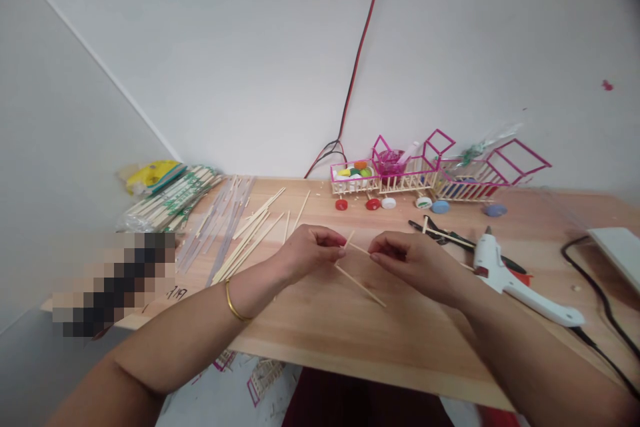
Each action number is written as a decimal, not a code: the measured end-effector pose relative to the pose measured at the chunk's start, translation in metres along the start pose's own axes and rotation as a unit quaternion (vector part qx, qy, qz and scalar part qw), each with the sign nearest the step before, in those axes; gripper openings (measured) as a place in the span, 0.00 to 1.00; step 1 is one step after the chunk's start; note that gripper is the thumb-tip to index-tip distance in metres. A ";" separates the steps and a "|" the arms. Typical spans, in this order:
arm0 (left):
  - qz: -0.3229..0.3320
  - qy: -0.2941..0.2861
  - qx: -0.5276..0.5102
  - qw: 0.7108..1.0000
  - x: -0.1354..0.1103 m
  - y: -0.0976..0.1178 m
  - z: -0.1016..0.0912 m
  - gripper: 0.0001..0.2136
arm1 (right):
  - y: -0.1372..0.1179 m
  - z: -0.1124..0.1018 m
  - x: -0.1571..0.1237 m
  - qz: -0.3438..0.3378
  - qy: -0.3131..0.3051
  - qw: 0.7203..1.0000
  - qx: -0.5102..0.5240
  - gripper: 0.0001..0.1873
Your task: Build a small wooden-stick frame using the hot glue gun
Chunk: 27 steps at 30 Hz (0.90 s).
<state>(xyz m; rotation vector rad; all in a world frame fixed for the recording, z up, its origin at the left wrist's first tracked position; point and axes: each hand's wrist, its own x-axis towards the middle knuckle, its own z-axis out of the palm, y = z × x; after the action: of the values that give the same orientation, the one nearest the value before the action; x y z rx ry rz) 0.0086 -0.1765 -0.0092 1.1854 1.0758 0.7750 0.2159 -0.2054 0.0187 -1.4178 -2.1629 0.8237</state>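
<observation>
Over the middle of the table, my left hand [311, 250] pinches thin wooden sticks between thumb and fingertips. A longer wooden stick [363, 287] slants down to the right from below those fingertips, and a short stick end pokes up above them. My right hand [407, 257] is closed, its fingertips on a short wooden stick [359, 248] that reaches across to the left fingertips. Whether the sticks are joined there is hidden by the fingers. Just right of my right hand lie a white glue gun [525, 300] and dark-handled pliers [435, 232], with a stick piece across them.
Loose sticks [255, 240], clear glue sticks [230, 230] and packaged sticks [175, 197] lie at left. Along the wall stand stick-built carts [407, 180] with bottle-cap wheels. A black cord [595, 283] and a white box [617, 250] are at right. The table's front edge [350, 371] is near me.
</observation>
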 end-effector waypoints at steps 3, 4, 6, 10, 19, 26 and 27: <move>-0.002 0.001 0.009 1.000 -0.001 0.001 0.001 0.12 | -0.001 0.001 -0.001 0.001 -0.002 1.000 -0.003 0.11; -0.002 0.002 0.014 1.000 -0.001 0.001 0.000 0.12 | -0.001 0.001 -0.001 0.001 -0.002 1.000 -0.003 0.10; 0.001 0.002 0.028 1.000 0.000 0.001 0.000 0.12 | 0.000 0.002 -0.001 -0.003 -0.002 1.000 -0.004 0.10; 0.013 -0.007 0.071 0.997 0.002 0.000 -0.004 0.12 | 0.003 0.002 0.000 -0.010 0.000 1.000 -0.014 0.11; 0.028 0.001 0.200 0.979 0.004 0.003 -0.008 0.11 | 0.007 -0.001 0.001 -0.022 0.031 0.998 -0.040 0.11; 0.067 0.024 0.304 0.950 0.008 -0.003 -0.013 0.11 | 0.016 0.007 0.004 -0.006 0.013 0.996 -0.089 0.09; 0.072 0.027 0.319 0.945 0.009 -0.003 -0.014 0.11 | 0.016 0.008 0.005 -0.009 0.014 0.996 -0.093 0.09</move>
<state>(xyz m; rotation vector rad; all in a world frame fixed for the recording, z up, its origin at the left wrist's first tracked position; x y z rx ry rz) -0.0021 -0.1645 -0.0148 1.8140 1.3474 0.5822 0.2200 -0.1979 0.0019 -1.4857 -2.2772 0.6045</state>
